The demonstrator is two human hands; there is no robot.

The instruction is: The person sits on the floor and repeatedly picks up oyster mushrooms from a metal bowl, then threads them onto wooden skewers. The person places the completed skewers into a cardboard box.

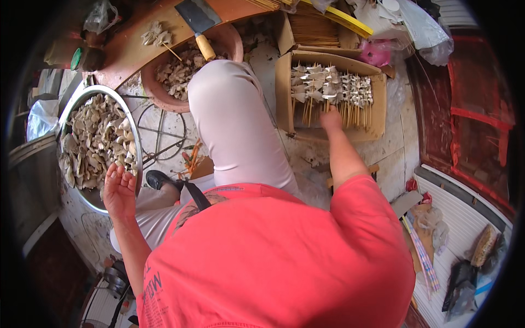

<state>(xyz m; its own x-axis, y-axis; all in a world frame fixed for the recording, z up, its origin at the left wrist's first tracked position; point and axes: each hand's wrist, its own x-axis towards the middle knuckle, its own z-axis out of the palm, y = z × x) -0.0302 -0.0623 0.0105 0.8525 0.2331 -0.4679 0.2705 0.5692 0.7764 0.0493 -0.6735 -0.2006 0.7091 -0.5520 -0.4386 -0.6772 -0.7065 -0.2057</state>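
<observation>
My right hand (331, 119) reaches into a cardboard box (283, 98). Its fingers are closed around the lower end of a bamboo skewer threaded with oyster mushroom pieces (330, 88). More mushroom skewers (359, 90) stand in rows beside it, bare stick ends towards me. My left hand (119, 192) is raised at the near right rim of a metal basin (137, 141), palm up and fingers loosely curled, with nothing visible in it. Loose oyster mushrooms (96, 143) fill that basin.
A clay-coloured tub (151, 88) of mushroom pieces sits beyond my knee. On the wooden board (135, 49) above lie a cleaver (201, 24), its handle overhanging, and a threaded skewer (158, 35). Bare bamboo skewers (313, 30) fill another box. A wire stand (160, 127) is on the floor.
</observation>
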